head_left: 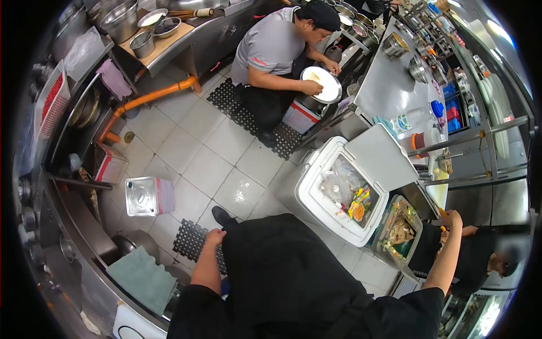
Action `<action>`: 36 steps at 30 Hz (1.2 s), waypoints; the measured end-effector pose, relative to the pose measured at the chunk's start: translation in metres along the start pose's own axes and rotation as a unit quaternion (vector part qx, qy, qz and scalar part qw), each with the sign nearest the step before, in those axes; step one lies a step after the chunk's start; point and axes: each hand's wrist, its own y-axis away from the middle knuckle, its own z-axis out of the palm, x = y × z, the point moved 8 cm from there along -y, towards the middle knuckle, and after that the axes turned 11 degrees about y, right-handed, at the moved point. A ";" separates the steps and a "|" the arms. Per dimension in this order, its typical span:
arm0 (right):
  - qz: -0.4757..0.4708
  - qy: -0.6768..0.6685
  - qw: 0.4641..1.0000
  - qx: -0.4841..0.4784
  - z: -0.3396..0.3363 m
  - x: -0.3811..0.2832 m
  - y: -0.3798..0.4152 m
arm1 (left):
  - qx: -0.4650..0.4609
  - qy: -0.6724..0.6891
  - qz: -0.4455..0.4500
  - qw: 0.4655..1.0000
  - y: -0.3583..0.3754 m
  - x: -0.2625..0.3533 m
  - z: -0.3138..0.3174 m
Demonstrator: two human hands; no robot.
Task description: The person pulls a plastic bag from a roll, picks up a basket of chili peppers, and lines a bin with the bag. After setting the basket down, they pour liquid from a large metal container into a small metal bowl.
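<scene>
There were two co-workers (pixel 265 51), one far, one right; two black floor mats (pixel 243 114), one far, one near; two open bins (pixel 309 206) at right; one blue-capped bottle (pixel 416 117) on the right bench (pixel 377 85); one white basket (pixel 54 104) at left.

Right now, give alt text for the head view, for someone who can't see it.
Kitchen seen past a black apron: wearer's left hand beside it, right hand outstretched near a metal counter. An open white rubbish bin stands front right; ahead, a crouching co-worker holds a round white plate.
</scene>
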 end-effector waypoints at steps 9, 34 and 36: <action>0.012 0.063 0.998 -0.007 -0.015 -0.004 0.015 | 0.026 -0.023 0.030 0.999 0.003 0.003 -0.014; 0.176 0.072 0.950 0.246 -0.048 0.048 -0.004 | 0.036 -0.014 0.046 0.998 0.041 0.014 -0.004; 0.172 0.072 0.948 0.256 -0.048 0.049 -0.011 | 0.040 0.039 0.020 0.998 0.049 0.015 -0.003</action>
